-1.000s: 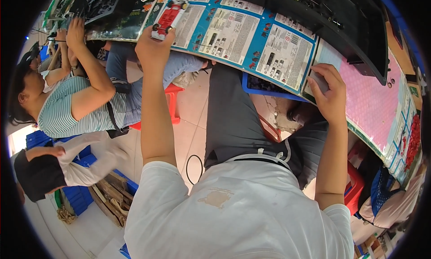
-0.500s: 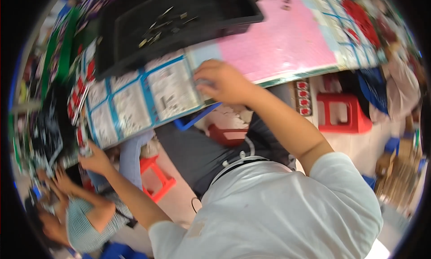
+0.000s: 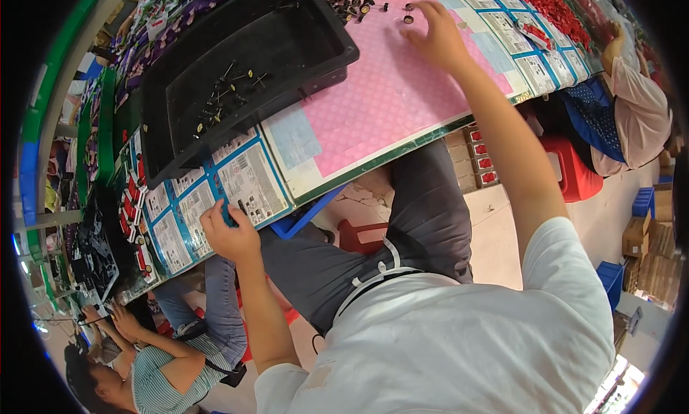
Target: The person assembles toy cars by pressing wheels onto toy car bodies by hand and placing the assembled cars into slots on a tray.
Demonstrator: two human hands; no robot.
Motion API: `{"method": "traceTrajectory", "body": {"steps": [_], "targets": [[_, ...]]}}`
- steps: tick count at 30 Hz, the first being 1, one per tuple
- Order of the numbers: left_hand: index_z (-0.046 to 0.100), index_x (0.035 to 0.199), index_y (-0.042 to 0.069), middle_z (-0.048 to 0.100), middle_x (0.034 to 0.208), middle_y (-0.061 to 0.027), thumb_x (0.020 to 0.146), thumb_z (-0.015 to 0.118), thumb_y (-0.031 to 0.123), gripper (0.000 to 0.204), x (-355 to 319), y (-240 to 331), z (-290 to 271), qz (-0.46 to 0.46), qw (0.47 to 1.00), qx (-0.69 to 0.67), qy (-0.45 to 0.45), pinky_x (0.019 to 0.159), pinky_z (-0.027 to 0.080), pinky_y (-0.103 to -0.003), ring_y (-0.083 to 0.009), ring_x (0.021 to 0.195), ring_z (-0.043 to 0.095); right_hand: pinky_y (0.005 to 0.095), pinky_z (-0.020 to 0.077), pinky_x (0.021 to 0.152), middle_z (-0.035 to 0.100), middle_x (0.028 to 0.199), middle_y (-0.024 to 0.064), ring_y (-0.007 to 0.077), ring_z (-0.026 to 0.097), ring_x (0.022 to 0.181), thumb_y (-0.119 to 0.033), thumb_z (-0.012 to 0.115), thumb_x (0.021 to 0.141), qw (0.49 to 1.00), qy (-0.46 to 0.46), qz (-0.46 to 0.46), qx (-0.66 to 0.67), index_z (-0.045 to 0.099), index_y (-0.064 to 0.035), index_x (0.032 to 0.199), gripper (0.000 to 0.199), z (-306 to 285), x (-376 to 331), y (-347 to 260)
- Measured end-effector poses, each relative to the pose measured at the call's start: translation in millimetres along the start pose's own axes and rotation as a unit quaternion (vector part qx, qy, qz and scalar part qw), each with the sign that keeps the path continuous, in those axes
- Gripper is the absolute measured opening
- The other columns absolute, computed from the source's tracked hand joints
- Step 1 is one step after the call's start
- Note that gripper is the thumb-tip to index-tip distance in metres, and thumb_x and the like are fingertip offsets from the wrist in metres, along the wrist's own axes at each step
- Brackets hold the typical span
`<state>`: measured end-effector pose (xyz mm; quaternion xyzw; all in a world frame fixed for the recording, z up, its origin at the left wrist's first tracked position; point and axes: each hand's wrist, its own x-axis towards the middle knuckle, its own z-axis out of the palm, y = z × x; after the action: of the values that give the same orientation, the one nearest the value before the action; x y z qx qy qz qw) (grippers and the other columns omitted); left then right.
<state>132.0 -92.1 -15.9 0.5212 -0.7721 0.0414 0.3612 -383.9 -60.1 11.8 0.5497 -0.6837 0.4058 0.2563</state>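
Right hand [image 3: 443,42]: shifted from the pink mat's [image 3: 373,91] left edge to its far side; thumb and forefinger parted beside one wheel-and-axle piece [image 3: 409,13], not grasping it; fingertip contact uncertain. Left hand [image 3: 233,234]: come away from the red-and-white toy car [image 3: 144,263], which now lies at the table's left end, near others of its kind; fingers curled above the near edge of the printed sheets [image 3: 251,181], whether around anything cannot be told. Judged meaning: the work passes from the car to the wheel piece. Obscured: left palm and fingertips. Cut off: far rim of the black tray [image 3: 301,55]. Indistinct: small axle parts [image 3: 224,91] inside it, too jumbled to count.
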Motion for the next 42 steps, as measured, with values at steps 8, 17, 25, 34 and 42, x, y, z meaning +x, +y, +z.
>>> {"method": "traceTrajectory", "body": {"steps": [8, 17, 25, 34, 42], "targets": [[0.066, 0.106, -0.002, 0.061, 0.104, -0.0184, 0.089, 0.057, 0.01, 0.023, -7, -4, 3, 0.01, 1.0, 0.011, -0.01, 0.085, 0.048, -0.042, -0.0364, 0.096, 0.059, 0.0401, 0.0521, 0.089, 0.063, 0.109, 0.0189, 0.0344, 0.063, 0.098, -0.018, 0.076, 0.077, 0.974, -0.167, 0.078, 0.132, 0.064, -0.0011, 0.11, 0.039, -8, -7, 40], [0.066, 0.105, -0.005, 0.062, 0.099, -0.0177, 0.091, 0.05, 0.007, 0.025, -8, -7, 17, -0.015, 0.999, -0.011, 0.032, 0.081, 0.047, -0.04, -0.0323, 0.09, 0.059, 0.0319, 0.0529, 0.094, 0.068, 0.115, 0.0133, 0.0204, 0.065, 0.108, -0.02, 0.085, 0.079, 0.946, -0.032, 0.303, 0.114, 0.061, 0.0035, 0.125, 0.057, -211, -56, 258], [0.066, 0.105, -0.005, 0.061, 0.098, -0.018, 0.091, 0.051, 0.007, 0.023, -11, -8, 15, -0.02, 0.999, -0.012, 0.041, 0.078, 0.046, -0.038, -0.0313, 0.088, 0.059, 0.0329, 0.0508, 0.097, 0.065, 0.125, 0.0139, 0.0212, 0.063, 0.117, -0.019, 0.079, 0.085, 0.956, -0.122, 0.267, -0.021, 0.056, 0.0017, 0.131, 0.056, -240, -42, 287], [0.066, 0.103, -0.005, 0.062, 0.098, -0.0187, 0.09, 0.051, 0.006, 0.023, -11, -5, 18, -0.016, 0.999, 0.0, 0.042, 0.083, 0.047, -0.038, -0.0321, 0.089, 0.059, 0.0338, 0.0456, 0.102, 0.06, 0.134, 0.0078, 0.0204, 0.057, 0.124, -0.021, 0.071, 0.093, 0.936, -0.24, 0.259, 0.011, 0.057, -0.0086, 0.135, 0.046, -233, -31, 360], [0.067, 0.102, -0.005, 0.062, 0.097, -0.0179, 0.091, 0.05, 0.007, 0.023, -11, -11, 19, 0.02, 0.998, 0.015, 0.065, 0.082, 0.047, -0.038, -0.0315, 0.087, 0.059, 0.0331, 0.0442, 0.104, 0.059, 0.132, 0.0103, 0.0223, 0.055, 0.126, -0.022, 0.074, 0.09, 0.94, -0.182, 0.289, 0.025, 0.052, -0.0112, 0.137, 0.053, -227, -43, 344]]}}
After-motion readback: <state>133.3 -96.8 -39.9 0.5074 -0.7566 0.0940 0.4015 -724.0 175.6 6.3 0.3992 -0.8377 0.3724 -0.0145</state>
